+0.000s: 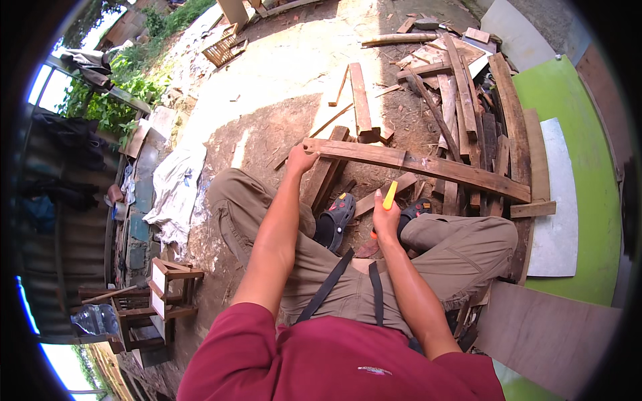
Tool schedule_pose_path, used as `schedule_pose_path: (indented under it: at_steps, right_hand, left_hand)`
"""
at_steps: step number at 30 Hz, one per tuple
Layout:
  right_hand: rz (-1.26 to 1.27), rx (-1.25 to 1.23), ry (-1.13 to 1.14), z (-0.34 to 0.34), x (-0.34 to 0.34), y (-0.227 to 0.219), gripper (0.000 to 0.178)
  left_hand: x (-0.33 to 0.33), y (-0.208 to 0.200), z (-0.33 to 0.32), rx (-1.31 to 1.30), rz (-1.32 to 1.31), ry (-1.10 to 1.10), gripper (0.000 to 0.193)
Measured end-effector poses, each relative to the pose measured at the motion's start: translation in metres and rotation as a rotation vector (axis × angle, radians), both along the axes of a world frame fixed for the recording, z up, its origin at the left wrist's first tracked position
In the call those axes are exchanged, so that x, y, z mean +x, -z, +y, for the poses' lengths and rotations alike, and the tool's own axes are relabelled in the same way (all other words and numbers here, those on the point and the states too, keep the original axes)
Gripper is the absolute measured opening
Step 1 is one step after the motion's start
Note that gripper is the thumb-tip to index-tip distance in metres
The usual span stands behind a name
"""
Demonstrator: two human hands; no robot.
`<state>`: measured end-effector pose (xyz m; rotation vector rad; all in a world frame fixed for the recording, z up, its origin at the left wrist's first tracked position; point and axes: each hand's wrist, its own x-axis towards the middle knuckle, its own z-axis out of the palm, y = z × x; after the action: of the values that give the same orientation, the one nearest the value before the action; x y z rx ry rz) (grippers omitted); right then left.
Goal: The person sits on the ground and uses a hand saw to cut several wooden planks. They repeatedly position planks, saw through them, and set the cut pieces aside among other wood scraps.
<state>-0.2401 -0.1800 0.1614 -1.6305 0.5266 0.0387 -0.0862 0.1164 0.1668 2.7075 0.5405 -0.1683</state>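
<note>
My left hand [304, 160] is closed around the left end of a long, rough wooden beam [435, 165]. The beam slants across in front of my knees, its right end by the timber pile. Beneath its left part lies another thick piece of wood [326, 170]. Between my knees, my right hand [386, 219] grips a tool with a yellow handle [390, 196]. Orange shows below that fist, and a rusty brown flat part [367, 249] hangs lower, perhaps the tool's blade; its kind is unclear. The tool is apart from the beam.
Stacked timber [461, 100] lies at the right, beside a green board [568, 167] and a pale sheet [555, 200]. An upright-looking plank [360, 100] lies ahead. A small wooden stool [160, 301] and a clear plastic bottle [97, 319] are at the left, below white cloth [177, 194].
</note>
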Motion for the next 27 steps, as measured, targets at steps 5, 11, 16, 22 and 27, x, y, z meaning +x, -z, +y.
schedule_pose_path:
  at_steps: [5, 11, 16, 22, 27]
  right_hand:
    - [-0.002, -0.043, 0.062, -0.011, 0.0, 0.002, 0.048]
    - [-0.07, -0.124, 0.119, -0.02, -0.008, 0.0, 0.036]
    - [-0.039, -0.161, 0.108, -0.01, -0.004, -0.013, 0.032]
    - [0.084, -0.155, 0.108, 0.001, 0.001, -0.048, 0.028]
    - [0.053, -0.145, -0.014, 0.0, 0.007, -0.068, 0.025]
  left_hand:
    - [0.026, -0.008, -0.04, -0.022, -0.008, 0.132, 0.066]
    - [0.049, 0.04, -0.131, 0.081, -0.202, 0.429, 0.058]
    - [0.081, 0.083, -0.193, 0.047, -0.355, 0.587, 0.043]
    - [0.078, 0.111, -0.204, -0.083, -0.143, 0.536, 0.036]
    - [0.085, 0.112, -0.207, -0.129, -0.142, 0.501, 0.032]
